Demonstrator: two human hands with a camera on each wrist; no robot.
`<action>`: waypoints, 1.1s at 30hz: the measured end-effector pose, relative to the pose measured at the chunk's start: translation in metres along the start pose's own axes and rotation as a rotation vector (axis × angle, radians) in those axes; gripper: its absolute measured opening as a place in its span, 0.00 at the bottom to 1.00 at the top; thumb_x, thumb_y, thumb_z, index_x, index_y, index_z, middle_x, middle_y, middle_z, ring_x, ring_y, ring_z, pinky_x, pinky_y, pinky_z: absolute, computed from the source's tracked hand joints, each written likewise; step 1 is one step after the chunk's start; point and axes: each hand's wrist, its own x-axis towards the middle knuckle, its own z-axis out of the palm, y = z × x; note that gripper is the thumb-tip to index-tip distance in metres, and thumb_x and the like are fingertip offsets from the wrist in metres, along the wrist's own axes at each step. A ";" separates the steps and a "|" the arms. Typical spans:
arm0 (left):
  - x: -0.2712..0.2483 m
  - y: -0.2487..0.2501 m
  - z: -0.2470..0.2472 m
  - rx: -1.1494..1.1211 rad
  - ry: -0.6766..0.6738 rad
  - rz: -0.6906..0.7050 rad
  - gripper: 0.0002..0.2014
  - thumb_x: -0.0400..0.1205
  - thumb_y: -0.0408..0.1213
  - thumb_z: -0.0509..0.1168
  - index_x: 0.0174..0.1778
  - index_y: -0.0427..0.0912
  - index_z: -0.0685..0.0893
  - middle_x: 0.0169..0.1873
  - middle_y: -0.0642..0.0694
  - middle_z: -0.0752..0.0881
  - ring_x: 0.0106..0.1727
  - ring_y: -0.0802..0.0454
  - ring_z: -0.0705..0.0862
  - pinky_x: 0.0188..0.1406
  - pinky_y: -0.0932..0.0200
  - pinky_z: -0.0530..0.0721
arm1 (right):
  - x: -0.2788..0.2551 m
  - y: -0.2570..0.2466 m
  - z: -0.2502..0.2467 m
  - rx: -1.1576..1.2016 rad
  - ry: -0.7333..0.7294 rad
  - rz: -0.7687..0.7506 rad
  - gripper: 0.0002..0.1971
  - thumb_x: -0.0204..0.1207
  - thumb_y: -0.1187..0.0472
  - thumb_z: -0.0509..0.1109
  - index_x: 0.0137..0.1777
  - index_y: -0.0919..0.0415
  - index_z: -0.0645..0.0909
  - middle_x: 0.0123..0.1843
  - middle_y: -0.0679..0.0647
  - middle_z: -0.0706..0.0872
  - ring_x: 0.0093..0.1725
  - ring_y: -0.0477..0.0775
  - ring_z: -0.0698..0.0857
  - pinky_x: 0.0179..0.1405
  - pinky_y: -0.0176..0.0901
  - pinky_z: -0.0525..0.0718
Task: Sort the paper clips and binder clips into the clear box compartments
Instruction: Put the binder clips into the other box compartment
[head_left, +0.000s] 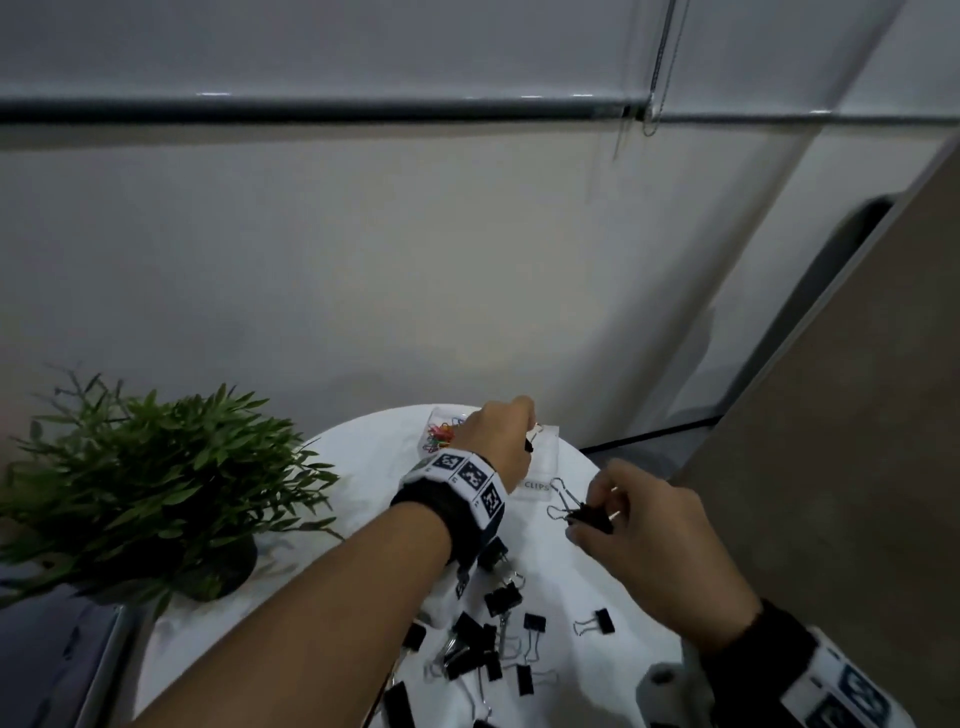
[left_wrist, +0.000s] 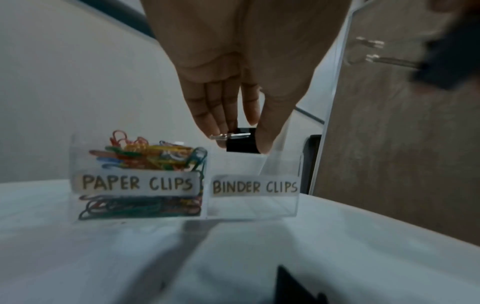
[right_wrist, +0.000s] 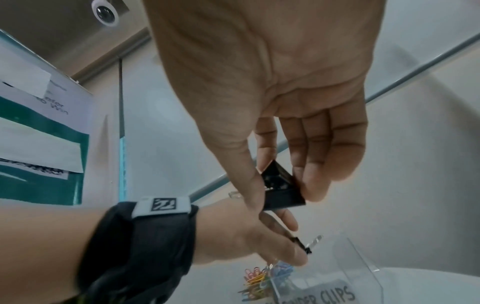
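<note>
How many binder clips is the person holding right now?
2. The left hand pinches a small binder clip above the box's compartment labelled BINDER CLIPS; the right hand pinches a larger binder clip nearby. More lie loose on the table.

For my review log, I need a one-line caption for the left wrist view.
Left hand pinches a black binder clip above the empty BINDER CLIPS compartment; paper clips fill the neighbouring one.

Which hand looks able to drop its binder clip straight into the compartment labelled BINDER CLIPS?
Probably the left hand: its small binder clip hangs right above the open-topped binder clips compartment, with nothing between. The right hand holds its clip nearer, beside the box.
</note>
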 end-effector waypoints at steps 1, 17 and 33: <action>0.001 -0.001 0.003 -0.002 -0.001 -0.010 0.12 0.79 0.31 0.66 0.57 0.46 0.76 0.52 0.41 0.84 0.52 0.40 0.84 0.49 0.51 0.83 | 0.014 0.001 0.000 -0.011 0.029 -0.016 0.14 0.64 0.55 0.81 0.35 0.49 0.76 0.28 0.43 0.81 0.31 0.39 0.80 0.27 0.29 0.75; -0.024 -0.035 0.027 0.210 0.025 -0.032 0.15 0.78 0.38 0.63 0.59 0.53 0.85 0.61 0.46 0.75 0.66 0.42 0.71 0.66 0.47 0.72 | 0.122 0.012 0.059 -0.208 -0.068 0.010 0.07 0.66 0.55 0.74 0.41 0.49 0.78 0.43 0.48 0.88 0.47 0.56 0.85 0.45 0.42 0.81; -0.061 -0.034 0.029 0.216 0.065 -0.001 0.16 0.78 0.34 0.63 0.59 0.51 0.85 0.62 0.44 0.76 0.66 0.40 0.74 0.64 0.47 0.74 | 0.089 -0.005 0.060 -0.406 -0.141 -0.058 0.09 0.71 0.45 0.72 0.44 0.49 0.83 0.45 0.49 0.88 0.50 0.56 0.85 0.46 0.43 0.80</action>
